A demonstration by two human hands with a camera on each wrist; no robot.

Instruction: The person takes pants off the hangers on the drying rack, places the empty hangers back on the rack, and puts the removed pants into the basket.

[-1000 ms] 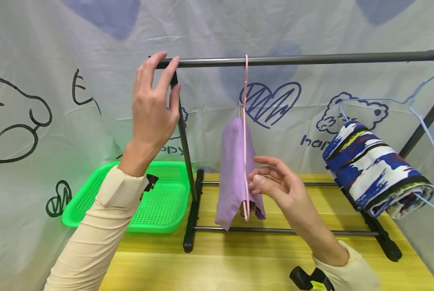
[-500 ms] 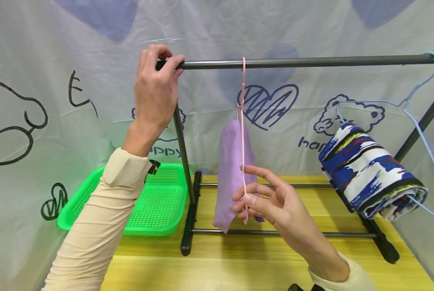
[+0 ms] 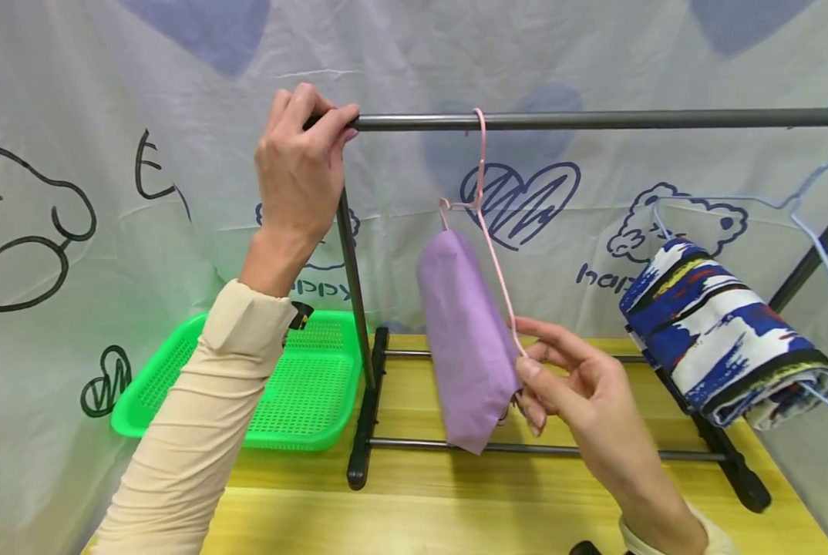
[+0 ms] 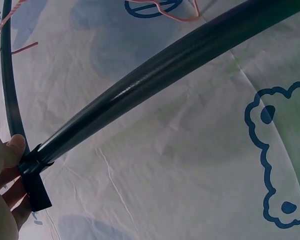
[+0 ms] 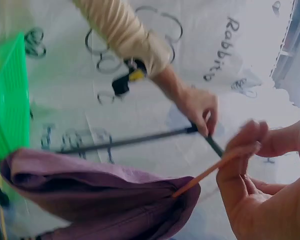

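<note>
pink hanger (image 3: 496,266) is swivelled way further right than before, right hand (image 3: 583,393) fingers pinching it, left hand (image 3: 296,173) fingers clamped on the rail (image 3: 615,119)

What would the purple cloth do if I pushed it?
The purple cloth would probably flop, since it drapes in soft folds. It may swing too, because its pink hanger hooks over the bar. It looks thin, so it's probably light.

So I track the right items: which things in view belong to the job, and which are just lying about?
In use:
pink hanger, pinched by the right hand
purple cloth on it
black rail, held by the left hand

Not handled:
green basket
blue hanger
patterned cloth on it
</note>
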